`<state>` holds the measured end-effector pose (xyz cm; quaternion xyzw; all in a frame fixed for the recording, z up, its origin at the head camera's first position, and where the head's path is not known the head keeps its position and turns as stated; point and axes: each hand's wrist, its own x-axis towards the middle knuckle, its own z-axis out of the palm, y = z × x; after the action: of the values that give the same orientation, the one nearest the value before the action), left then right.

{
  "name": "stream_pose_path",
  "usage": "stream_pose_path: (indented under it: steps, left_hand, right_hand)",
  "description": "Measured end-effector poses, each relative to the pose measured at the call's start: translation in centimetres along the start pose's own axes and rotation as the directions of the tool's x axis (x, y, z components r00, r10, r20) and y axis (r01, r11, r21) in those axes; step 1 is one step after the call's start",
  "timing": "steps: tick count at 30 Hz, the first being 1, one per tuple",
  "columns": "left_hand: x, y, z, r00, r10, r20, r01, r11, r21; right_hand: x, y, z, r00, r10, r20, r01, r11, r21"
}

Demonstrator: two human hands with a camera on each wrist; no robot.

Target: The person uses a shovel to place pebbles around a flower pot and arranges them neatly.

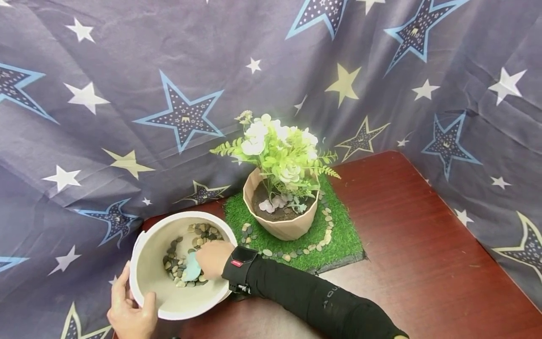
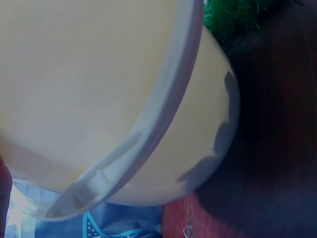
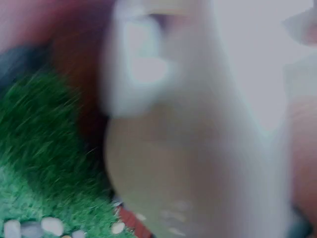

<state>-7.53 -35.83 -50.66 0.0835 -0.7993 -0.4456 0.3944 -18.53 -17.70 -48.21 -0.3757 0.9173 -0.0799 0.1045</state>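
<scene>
A white bucket point(image 1: 146, 263) is tipped so that its mouth faces me, with several mixed pebbles point(image 1: 174, 268) inside. My left hand point(image 1: 132, 308) grips its lower left rim, thumb at the front and fingers along the outer side. In the left wrist view the bucket's rim point(image 2: 166, 94) and side fill most of the picture. Inside the bucket, my right hand point(image 1: 213, 259) holds a light blue scoop-like piece point(image 1: 192, 267) among the pebbles; its fingertips are hidden. The right wrist view is blurred, with the bucket's wall point(image 3: 153, 173) up close.
Right of the bucket, a beige flowerpot point(image 1: 285, 228) with white flowers point(image 1: 254, 139) stands on a green turf mat point(image 1: 343, 235). A curved line of pebbles point(image 1: 311, 247) lies on the mat. The reddish wooden table point(image 1: 402, 212) meets a star-patterned cloth point(image 1: 237, 47) behind.
</scene>
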Motion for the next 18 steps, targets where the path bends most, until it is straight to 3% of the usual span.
stream_pose_path:
  steps: [7, 11, 18]
  left_hand:
    - [0.3, 0.3, 0.1, 0.999, 0.017, 0.043, -0.017, 1.0, 0.004]
    - [0.5, 0.0, 0.2, 0.998, 0.049, 0.024, -0.05, 0.999, 0.004]
    - [0.7, 0.1, -0.2, 0.997, 0.057, 0.061, -0.059, 0.998, 0.035]
  right_hand:
    - [-0.3, 0.3, 1.4, 0.973, -0.079, -0.215, 0.078, 0.997, -0.011]
    - [-1.1, 0.2, 0.7, 0.966, -0.073, -0.247, 0.081, 0.996, 0.023]
    - [-3.0, 0.8, -0.9, 0.955, -0.098, -0.279, 0.136, 0.983, 0.122]
